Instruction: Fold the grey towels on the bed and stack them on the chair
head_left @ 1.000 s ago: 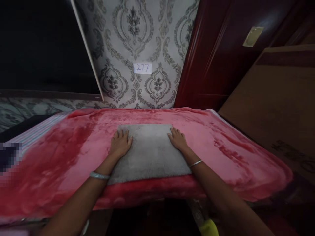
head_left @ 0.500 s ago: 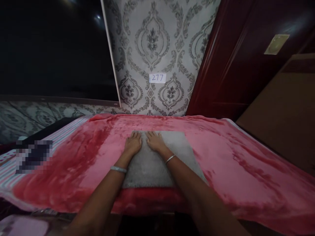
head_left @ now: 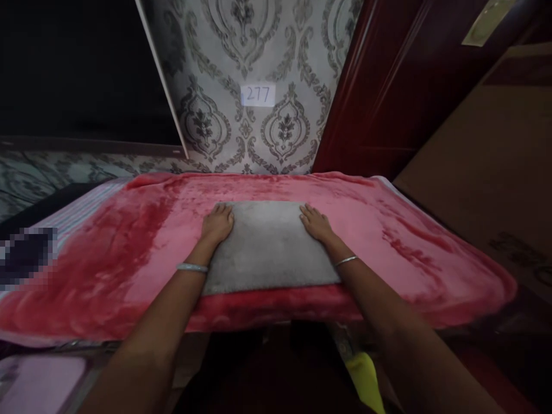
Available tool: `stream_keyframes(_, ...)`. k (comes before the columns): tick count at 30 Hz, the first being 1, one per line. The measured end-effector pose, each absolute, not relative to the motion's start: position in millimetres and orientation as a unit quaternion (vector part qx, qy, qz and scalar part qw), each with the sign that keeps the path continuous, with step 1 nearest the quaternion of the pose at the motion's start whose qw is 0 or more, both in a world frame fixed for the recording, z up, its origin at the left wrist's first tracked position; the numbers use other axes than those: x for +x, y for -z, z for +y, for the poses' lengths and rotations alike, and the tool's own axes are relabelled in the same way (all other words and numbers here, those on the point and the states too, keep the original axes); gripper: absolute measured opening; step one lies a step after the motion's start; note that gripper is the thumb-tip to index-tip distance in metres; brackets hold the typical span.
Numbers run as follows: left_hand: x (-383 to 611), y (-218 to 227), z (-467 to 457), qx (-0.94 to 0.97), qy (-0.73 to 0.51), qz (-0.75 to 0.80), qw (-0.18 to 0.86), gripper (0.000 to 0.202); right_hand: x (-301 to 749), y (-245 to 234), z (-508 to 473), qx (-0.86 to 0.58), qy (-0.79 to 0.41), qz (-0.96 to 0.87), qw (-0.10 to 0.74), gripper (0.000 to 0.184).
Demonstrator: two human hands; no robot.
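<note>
A grey, soft-looking rectangular cloth [head_left: 263, 247] lies flat on a red and pink plush blanket [head_left: 159, 253]. My left hand [head_left: 218, 222] rests palm down on the cloth's far left corner, fingers stretched forward. At the far right corner lies my right hand [head_left: 317, 222], also palm down, its fingers extended and spread over the edge. Neither hand grips anything. A bangle circles each wrist. The cloth's near edge runs close to the front of the blanket-covered surface.
A dark screen [head_left: 81, 75] stands at the back left. Behind the blanket is a patterned wall with a paper label [head_left: 257, 95] reading 277. To the right are a dark red door [head_left: 388, 86] and a cardboard box [head_left: 487, 144]. Something yellow-green [head_left: 365, 379] shows below the front edge.
My right hand has slid rightward across the cloth to its far right corner, so the hands are farther apart. My left hand stays at the left corner. The camera view has tilted down.
</note>
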State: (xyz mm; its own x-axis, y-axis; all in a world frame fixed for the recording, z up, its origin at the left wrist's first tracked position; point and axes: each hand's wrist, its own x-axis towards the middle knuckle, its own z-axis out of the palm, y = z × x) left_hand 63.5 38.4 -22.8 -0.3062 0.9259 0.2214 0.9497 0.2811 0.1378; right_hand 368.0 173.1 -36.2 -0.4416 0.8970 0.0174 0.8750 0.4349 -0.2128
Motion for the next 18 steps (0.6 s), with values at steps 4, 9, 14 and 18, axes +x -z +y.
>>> stream_keyframes(4, 67, 14, 35, -0.594, 0.152, -0.788, 0.062, 0.049, 381, 27, 154, -0.556, -0.089, -0.822, 0.080, 0.057)
stream_keyframes(9, 90, -1, 5, -0.615, 0.156, -0.769, 0.080, 0.049, 334, 23, 86, -0.438, -0.083, -0.883, 0.149, 0.062)
stream_keyframes(14, 118, 15, -35, -0.656, 0.078, -0.749, 0.044, 0.060, 293, 36, 24, -0.343, -0.107, -0.925, 0.124, 0.063)
stream_keyframes(18, 121, 30, -44, -0.647, 0.051, -0.759, 0.047, 0.062, 314, 39, 28, -0.365, -0.105, -0.918, 0.115, 0.068)
